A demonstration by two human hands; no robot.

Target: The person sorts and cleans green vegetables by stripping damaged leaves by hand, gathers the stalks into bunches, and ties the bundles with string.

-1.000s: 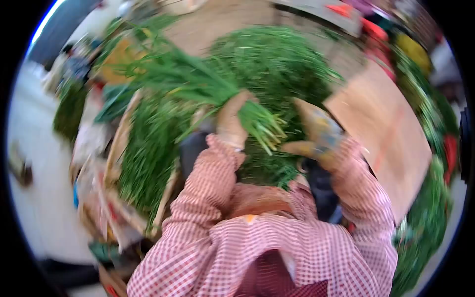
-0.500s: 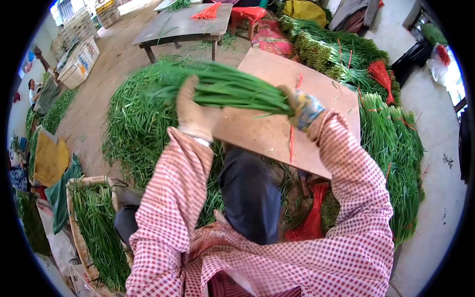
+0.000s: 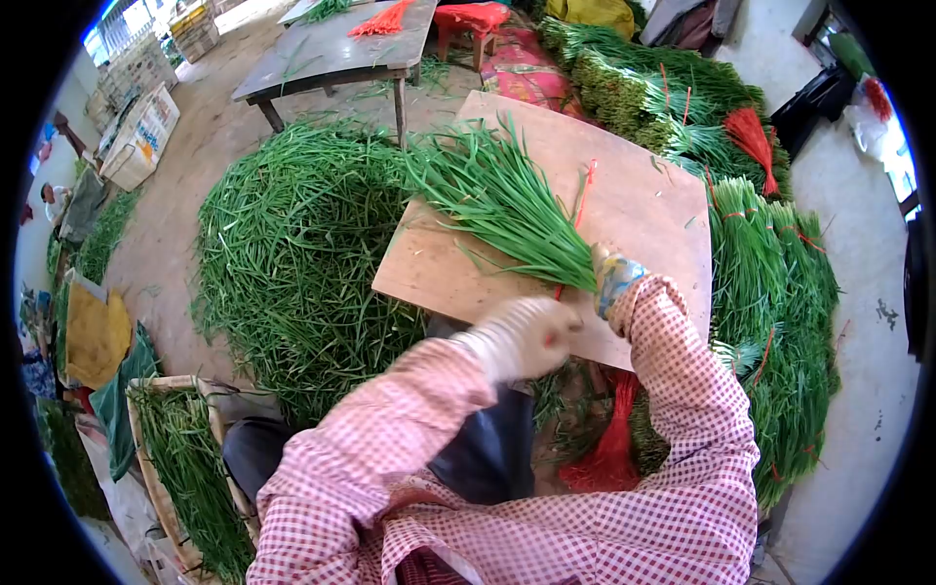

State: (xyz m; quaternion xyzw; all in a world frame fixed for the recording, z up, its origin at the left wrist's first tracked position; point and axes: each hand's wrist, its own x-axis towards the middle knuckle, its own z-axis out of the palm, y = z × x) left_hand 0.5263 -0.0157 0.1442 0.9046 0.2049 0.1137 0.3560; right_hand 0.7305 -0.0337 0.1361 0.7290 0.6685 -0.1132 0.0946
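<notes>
A bunch of long green stalks [image 3: 507, 205] lies across the tan board [image 3: 663, 214], its leafy ends fanned toward the upper left. My right hand [image 3: 612, 278], in a patterned glove, is closed round the bunch's lower right end. Below the bunch, at the board's near edge, my left hand [image 3: 534, 336] is in a pale glove and blurred; its fingers look curled, and what they hold, if anything, I cannot make out. A red tie [image 3: 586, 193] lies on the board, partly under the bunch.
A large heap of loose stalks [image 3: 302, 253] lies left of the board. Tied bundles [image 3: 770, 283] are stacked at the right. Red ties [image 3: 609, 444] hang below the board. A metal table [image 3: 336, 49] stands beyond; a crate of stalks [image 3: 185, 468] is at lower left.
The bunch has gone from between both hands in the air down onto the board. My left hand has left it and moved right and toward me. My right hand still grips its end.
</notes>
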